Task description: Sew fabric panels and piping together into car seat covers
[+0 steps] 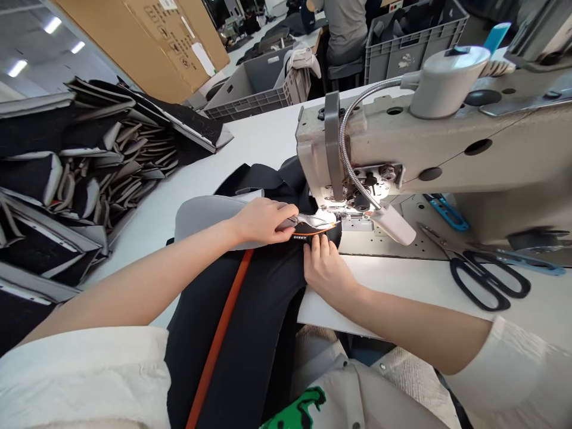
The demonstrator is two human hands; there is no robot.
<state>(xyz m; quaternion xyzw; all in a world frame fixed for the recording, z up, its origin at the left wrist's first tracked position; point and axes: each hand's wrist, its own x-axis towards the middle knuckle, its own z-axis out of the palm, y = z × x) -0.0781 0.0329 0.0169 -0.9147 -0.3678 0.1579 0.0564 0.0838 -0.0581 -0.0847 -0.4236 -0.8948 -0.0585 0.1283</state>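
A black car seat cover with an orange-red stripe hangs over the table's front edge and runs up to the sewing machine. My left hand is closed on a grey-backed flap of the cover, left of the lit needle area. Below that, my right hand grips the black cover's edge, fingers together and thumb mostly hidden. Between the hands shows a small "AIRBAG" label beside an orange-edged seam. The seam's far end reaches the presser foot, where glare hides detail.
Black-handled scissors and blue snips lie right of the needle. A lamp head hangs close to the stitching area. Stacked black panels fill the left side. Behind are grey crates, a cardboard box and a seated person.
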